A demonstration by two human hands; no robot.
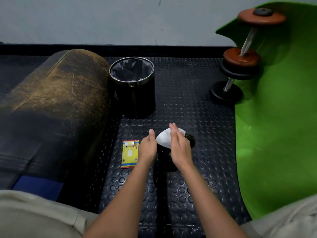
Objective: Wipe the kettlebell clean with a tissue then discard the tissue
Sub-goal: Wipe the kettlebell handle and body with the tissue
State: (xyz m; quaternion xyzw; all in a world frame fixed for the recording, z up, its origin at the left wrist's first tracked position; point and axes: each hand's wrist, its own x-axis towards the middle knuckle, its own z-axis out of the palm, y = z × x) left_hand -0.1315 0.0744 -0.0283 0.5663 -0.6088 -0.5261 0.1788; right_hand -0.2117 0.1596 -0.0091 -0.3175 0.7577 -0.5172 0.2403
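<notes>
Now kettlebell (190, 140) handle rightward, away.

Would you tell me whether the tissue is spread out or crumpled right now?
Spread out: the tissue lies as a broad sheet over the kettlebell, under the right hand.

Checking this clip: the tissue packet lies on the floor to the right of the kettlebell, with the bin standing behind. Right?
Not quite. In the head view the tissue packet lies to the left of the kettlebell, not the right. The bin does stand behind.
</notes>
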